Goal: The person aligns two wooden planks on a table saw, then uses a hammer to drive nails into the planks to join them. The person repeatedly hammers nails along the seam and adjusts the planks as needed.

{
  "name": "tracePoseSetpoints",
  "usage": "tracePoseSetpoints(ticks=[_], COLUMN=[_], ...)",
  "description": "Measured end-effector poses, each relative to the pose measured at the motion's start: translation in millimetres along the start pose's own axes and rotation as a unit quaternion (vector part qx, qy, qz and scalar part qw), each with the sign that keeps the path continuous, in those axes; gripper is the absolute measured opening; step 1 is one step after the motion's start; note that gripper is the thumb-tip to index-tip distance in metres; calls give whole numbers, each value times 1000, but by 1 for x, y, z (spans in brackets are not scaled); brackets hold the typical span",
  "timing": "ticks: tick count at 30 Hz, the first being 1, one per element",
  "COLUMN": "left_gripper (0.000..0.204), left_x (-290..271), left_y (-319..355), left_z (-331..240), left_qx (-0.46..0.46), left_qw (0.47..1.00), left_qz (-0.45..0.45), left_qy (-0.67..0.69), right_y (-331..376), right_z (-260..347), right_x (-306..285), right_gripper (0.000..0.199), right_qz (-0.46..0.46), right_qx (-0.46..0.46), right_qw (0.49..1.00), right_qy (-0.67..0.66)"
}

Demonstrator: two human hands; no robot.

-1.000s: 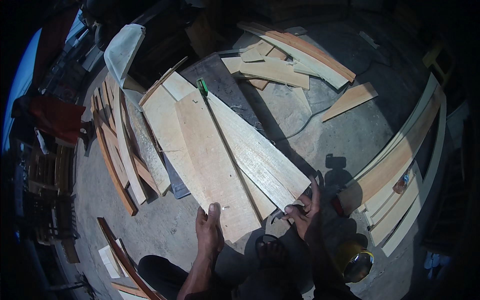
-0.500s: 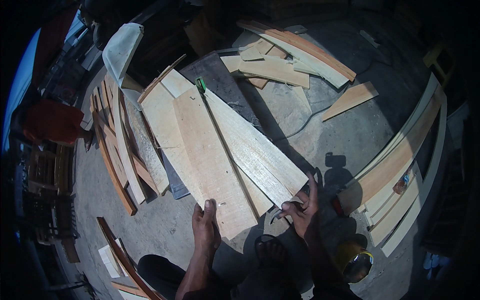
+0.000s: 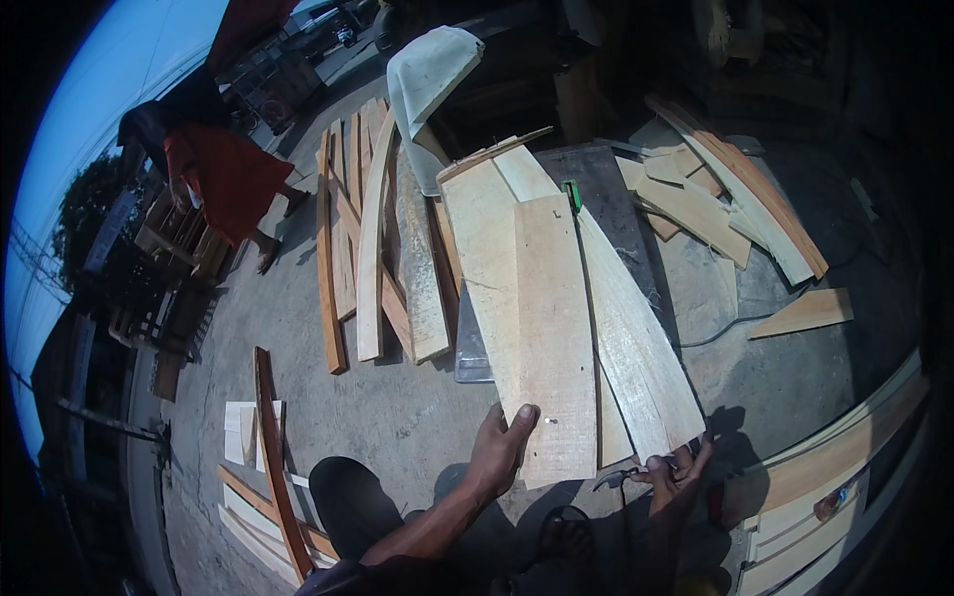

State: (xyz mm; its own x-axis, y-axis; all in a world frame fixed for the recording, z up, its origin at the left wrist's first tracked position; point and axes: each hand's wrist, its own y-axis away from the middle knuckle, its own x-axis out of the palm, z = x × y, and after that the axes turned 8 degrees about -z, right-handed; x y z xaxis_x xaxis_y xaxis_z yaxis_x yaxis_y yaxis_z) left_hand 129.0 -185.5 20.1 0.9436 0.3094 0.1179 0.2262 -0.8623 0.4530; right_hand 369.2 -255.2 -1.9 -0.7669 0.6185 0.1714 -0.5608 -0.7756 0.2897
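Observation:
In front of me lies a pale wooden panel of overlapping boards. My left hand (image 3: 505, 447) is closed on the near left edge of the upper board (image 3: 556, 328), thumb on top beside a small nail. My right hand (image 3: 680, 479) is closed round the near end of the right board (image 3: 641, 348), its fingers partly hidden behind the wood. Next to that hand a curved metal piece (image 3: 610, 480), like a claw hammer's head, shows below the boards. A green-ended tool (image 3: 571, 195) stands in the gap at the panel's far end. Under the panel is a dark flat surface (image 3: 603, 171).
Long planks (image 3: 370, 268) lie to the left, beside a whitish bent sheet (image 3: 422, 84). Offcuts (image 3: 696, 204) are piled at far right; more boards (image 3: 825, 447) lie near right. Wood strips (image 3: 268, 447) are by my left knee. A person in red cloth (image 3: 214, 174) stands at far left.
My view has swung left, so the panel and both hands sit further right in the picture. Both hands keep their hold on the boards. More of the person at left is visible.

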Motion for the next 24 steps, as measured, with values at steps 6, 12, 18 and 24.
tracePoseSetpoints(ticks=[6, 12, 18, 24], left_gripper=[61, 58, 58, 56], left_x=[1, 5, 9, 4], left_y=[1, 8, 10, 7], left_z=[4, -9, -14, -9], left_qx=[0, -13, -24, -21], left_qw=[1000, 1000, 1000, 1000], left_qz=[-12, 6, -10, -7], left_qy=[5, -13, 1, 1], right_y=[0, 0, -3, -6], right_z=[-3, 10, 8, 0], right_x=[-2, -3, -2, -6], right_gripper=[95, 100, 103, 103], right_qz=[26, 59, 51, 58], right_qx=[-34, -8, 6, 3], right_qw=[998, 998, 998, 998], right_qy=[-38, -31, -23, -31])
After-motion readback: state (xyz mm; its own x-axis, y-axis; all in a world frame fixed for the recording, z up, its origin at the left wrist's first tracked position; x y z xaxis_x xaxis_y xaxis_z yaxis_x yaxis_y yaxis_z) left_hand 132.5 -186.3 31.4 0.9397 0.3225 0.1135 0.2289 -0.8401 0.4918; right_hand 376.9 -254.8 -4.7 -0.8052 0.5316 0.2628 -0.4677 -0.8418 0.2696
